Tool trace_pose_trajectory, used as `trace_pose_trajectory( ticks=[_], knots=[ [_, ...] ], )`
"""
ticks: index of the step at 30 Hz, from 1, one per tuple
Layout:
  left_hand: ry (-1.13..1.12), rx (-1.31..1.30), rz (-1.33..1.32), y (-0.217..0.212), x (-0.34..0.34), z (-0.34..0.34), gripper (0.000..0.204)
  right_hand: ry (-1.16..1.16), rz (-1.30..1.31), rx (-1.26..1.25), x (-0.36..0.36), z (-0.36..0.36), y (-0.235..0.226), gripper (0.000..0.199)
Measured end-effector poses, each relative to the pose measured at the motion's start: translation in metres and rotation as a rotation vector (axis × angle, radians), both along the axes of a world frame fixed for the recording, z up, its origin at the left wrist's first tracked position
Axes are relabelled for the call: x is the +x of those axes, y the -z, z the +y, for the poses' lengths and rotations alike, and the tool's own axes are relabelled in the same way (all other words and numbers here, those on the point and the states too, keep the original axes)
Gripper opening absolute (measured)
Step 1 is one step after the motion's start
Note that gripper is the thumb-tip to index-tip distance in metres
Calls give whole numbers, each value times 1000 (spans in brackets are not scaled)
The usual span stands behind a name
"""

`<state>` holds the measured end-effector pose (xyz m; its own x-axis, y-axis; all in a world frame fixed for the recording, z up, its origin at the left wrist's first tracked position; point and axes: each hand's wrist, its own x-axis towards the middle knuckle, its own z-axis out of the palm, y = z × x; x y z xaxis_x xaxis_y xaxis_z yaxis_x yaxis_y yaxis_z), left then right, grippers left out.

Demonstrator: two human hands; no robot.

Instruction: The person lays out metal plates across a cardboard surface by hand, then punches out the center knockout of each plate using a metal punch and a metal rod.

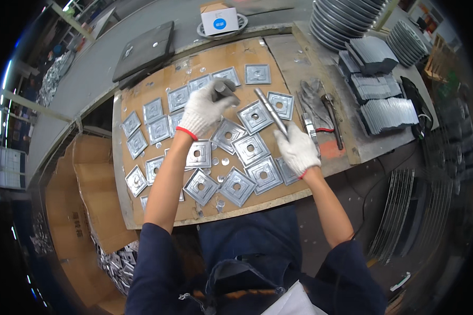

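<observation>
Both my hands wear white knit gloves with red cuffs. My right hand [299, 149] is closed round the lower end of a steel rod [270, 111], which slants up and left over the square plates. My left hand [206, 107] hovers above the plates with its dark-tipped fingers curled in; what they hold, if anything, I cannot make out. Under and around both hands lie several square silvery stepped metal plates. A plate [250, 149] between the hands has a round hole in its middle. Farther left, a plate [158, 129] has its centre filled in.
Cardboard [268, 191] covers the worktable. Small metal discs [225, 161] lie among the plates. At right are a hammer [332, 121], a grey glove [312, 100], stacked metal plates [389, 113] and stacked round rings [341, 23]. A carton [97, 184] stands at left, near a heap of metal pieces [118, 268].
</observation>
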<state>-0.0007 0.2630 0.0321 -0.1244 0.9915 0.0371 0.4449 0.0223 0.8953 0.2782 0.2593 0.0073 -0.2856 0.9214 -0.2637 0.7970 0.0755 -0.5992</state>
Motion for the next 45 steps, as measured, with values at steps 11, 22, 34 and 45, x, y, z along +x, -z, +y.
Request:
trace_pose_trajectory(
  ticks=[11, 22, 34, 45],
  knots=[
    [-401, -107, 159, 36, -59, -32, 38, -18, -62, -87, 59, -51, 8, 47],
    [-371, -54, 338, 51, -50, -20, 40, -74, -190, 17, 37, -22, 15, 47],
    [-318, -156, 361, 55, -58, -21, 45, -28, -234, -18, 37, -25, -37, 45],
    [-257, -179, 354, 50, -55, -23, 48, -240, 180, 296, -125, -12, -75, 42]
  ],
)
